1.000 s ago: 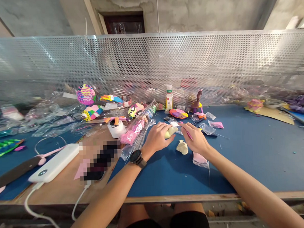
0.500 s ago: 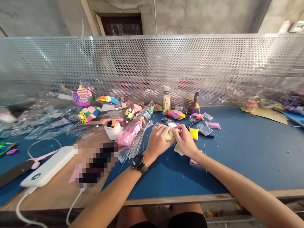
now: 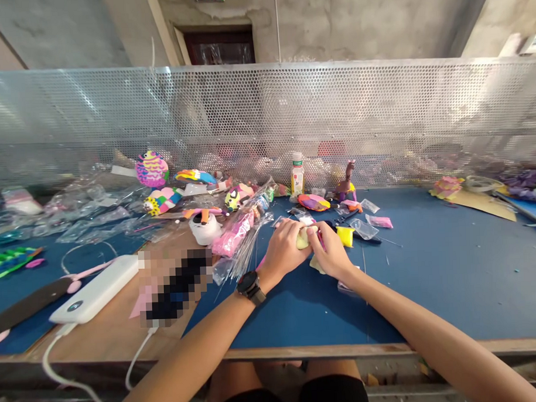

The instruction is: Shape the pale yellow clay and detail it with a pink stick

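Note:
My left hand [image 3: 284, 251] grips a pale yellow lump of clay [image 3: 303, 239] over the blue mat [image 3: 429, 277]. My right hand [image 3: 330, 253] meets it from the right, its fingers pinching the same lump, with a thin pink tool [image 3: 320, 239] tucked between the fingers. A second cream clay lump [image 3: 315, 264] lies on the mat under my right hand. A bright yellow clay piece [image 3: 345, 236] sits just to the right of the fingers. A black watch [image 3: 248, 284] is on my left wrist.
Finished coloured clay figures [image 3: 151, 168] and clear bags [image 3: 234, 237] crowd the back left. A small bottle [image 3: 297, 174] stands by the perforated metal screen [image 3: 379, 115]. A white power bank [image 3: 95, 295] with a cable lies on a brown board [image 3: 109, 329] at the left.
My right hand has moved left from the mat to meet my left hand on the pale yellow lump. The bright yellow piece, hidden before, now shows.

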{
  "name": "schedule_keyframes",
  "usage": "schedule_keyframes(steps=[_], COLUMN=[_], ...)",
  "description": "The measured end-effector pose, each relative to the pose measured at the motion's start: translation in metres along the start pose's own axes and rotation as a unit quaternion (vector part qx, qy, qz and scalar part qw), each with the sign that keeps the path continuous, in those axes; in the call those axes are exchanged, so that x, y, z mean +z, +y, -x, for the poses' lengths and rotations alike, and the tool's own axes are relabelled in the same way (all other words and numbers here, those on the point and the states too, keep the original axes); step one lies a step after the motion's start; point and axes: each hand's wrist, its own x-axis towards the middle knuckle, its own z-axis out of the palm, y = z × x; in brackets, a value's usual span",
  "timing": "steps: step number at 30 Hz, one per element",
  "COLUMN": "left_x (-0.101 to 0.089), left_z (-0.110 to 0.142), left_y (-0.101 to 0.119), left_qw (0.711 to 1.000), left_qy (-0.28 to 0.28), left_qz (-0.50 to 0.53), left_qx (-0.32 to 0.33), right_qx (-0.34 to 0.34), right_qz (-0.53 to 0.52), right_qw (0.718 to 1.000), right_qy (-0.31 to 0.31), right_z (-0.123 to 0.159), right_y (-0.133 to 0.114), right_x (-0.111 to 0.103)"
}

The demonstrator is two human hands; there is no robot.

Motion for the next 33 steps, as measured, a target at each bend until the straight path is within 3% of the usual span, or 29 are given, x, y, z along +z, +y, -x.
schedule_keyframes(steps=[10,21,24,26,28,31,33], left_x=[-0.004,-0.001,-0.004,-0.018,-0.044,-0.103,-0.142], left_z=[0.004,0.005,0.004,0.002,0.003,0.02,0.048], left_y=[-0.007,-0.01,-0.008,-0.002,0.005,0.01,0.004], left_qw=[0.995,0.996,0.994,0.991,0.989,0.988,0.985], left_qy=[-0.094,-0.087,-0.111,-0.131,-0.132,-0.107,-0.04], left_qz=[0.017,-0.005,-0.008,-0.025,-0.057,-0.109,-0.147], left_qx=[-0.014,0.006,-0.004,-0.012,-0.021,-0.034,-0.076], right_qx=[-0.007,0.002,0.009,0.015,0.018,0.018,0.018], right_qz=[0.035,0.006,-0.009,-0.008,-0.002,0.005,0.006], right_qw=[0.999,1.0,1.0,1.0,1.0,1.0,1.0], right_qy=[-0.007,-0.012,-0.016,-0.013,-0.011,-0.008,-0.004], right_z=[-0.002,-0.003,-0.004,-0.004,-0.004,-0.004,-0.004], right_y=[0.001,0.001,0.0,-0.001,-0.001,0.0,0.001], right_x=[-0.005,-0.009,-0.01,-0.011,-0.013,-0.015,-0.016])
